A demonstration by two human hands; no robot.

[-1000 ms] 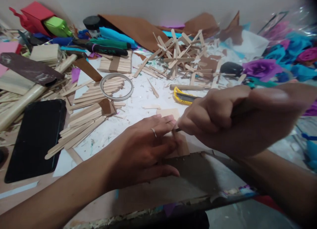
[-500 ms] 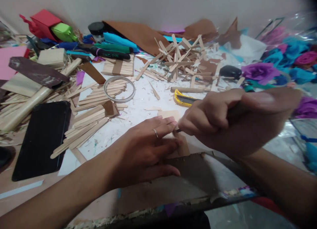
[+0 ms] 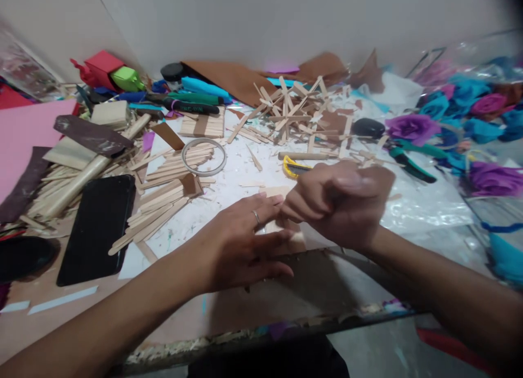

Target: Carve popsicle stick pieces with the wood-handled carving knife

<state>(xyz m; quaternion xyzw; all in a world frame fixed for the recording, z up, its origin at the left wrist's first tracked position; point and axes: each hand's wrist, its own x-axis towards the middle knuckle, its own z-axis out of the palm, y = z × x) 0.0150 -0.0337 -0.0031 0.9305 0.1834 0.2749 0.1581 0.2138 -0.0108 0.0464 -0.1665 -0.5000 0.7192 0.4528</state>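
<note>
My left hand (image 3: 239,242), with a ring on one finger, lies spread and flat near the table's front edge. Its fingertips rest on a small flat piece of pale wood (image 3: 299,243), which they partly cover. My right hand (image 3: 339,206) is closed in a fist right beside those fingertips, above the wood. What it grips is hidden by the fingers. Just behind the fist lies a yellow box cutter (image 3: 291,167), partly covered by it. Left of my left hand are fanned wooden craft sticks (image 3: 157,209) and a roll of tape (image 3: 183,159).
A black phone (image 3: 98,231) lies at the left. Behind stand a heap of craft sticks (image 3: 286,116), brown sheets (image 3: 229,81) and a dark marker (image 3: 196,107). Green-handled pliers (image 3: 412,163) and a purple paper flower (image 3: 412,128) are on the right.
The view has shifted, showing more of the left side and of the pliers. My right fist has turned and drawn in toward the wood; the thin dark tip under it is now hidden.
</note>
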